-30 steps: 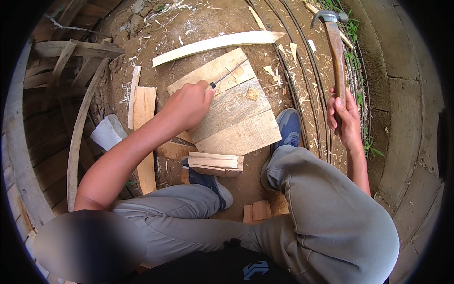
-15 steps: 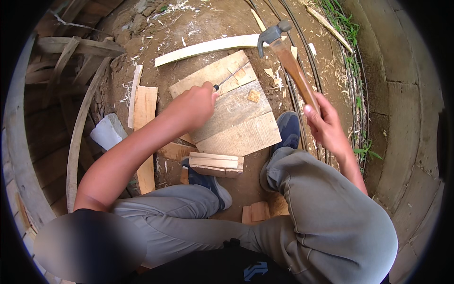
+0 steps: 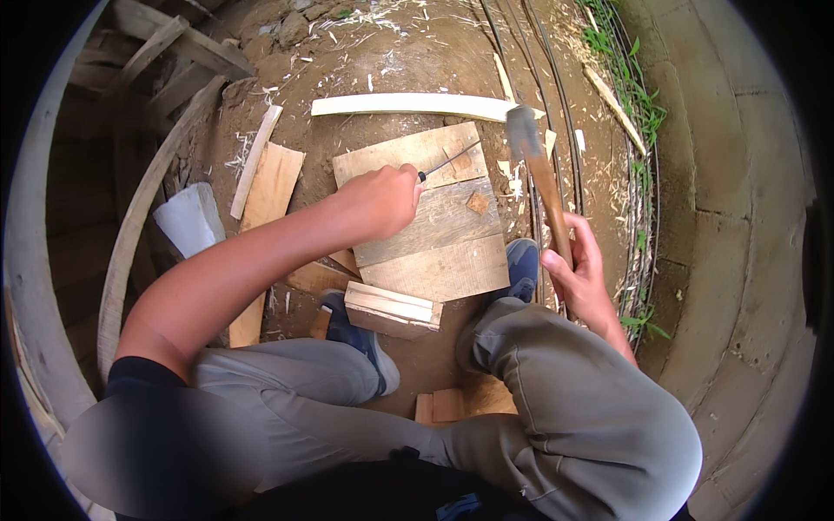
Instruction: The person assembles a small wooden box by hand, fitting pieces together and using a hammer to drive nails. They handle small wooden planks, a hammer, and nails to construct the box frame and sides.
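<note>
The right hand (image 3: 580, 269) has swung its gripped hammer (image 3: 545, 187) toward the wooden panel's (image 3: 434, 265) far-right corner, nearer the left hand's (image 3: 387, 201) gripped screwdriver-like tool (image 3: 447, 161).

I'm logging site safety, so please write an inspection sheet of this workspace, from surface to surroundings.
Surface: three-board panel on bare dirt.
Job's things: hammer, and a thin-shafted tool angled over the panel; tip contact unclear.
Clutter: pale wood strip beyond the panel; shavings scattered on the dirt.
Left grip: closed on the thin-shafted tool's dark handle.
Right grip: closed around the hammer's wooden handle.
Cables: dark cable-like lines on the ground; material unclear.
Surroundings: green plants to the right, wooden beams to the left.
</note>
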Available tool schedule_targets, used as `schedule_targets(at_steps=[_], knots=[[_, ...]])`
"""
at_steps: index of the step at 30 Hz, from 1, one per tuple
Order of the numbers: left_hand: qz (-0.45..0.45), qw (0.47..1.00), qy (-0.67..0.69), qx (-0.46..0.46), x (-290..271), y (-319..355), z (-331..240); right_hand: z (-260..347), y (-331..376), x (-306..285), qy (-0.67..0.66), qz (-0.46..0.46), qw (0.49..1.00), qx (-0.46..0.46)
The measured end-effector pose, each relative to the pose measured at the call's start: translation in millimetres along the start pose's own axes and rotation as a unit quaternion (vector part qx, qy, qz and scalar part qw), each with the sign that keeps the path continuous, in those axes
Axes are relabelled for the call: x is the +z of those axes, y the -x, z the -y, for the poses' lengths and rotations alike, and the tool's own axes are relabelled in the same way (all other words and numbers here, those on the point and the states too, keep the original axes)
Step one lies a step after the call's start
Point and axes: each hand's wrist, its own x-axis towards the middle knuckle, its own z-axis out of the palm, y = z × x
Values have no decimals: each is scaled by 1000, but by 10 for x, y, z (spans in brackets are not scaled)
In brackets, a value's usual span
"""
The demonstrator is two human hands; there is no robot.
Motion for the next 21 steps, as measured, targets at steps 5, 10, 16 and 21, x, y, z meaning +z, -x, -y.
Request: schedule_targets(at_steps=[5,10,16,21], knots=[[-4,1000,-2,20,3,-15,22,146,-72,-11,113,-37,990,-68],[-12,1000,-5,28,5,-2,44,233,-141,136,290,-48,953,-74],[-18,999,-8,41,31,-29,56,134,-188,190,376,-42,920,-99],[-16,999,-8,40,68,-37,121,512,-51,146,381,-91,910,-140]])
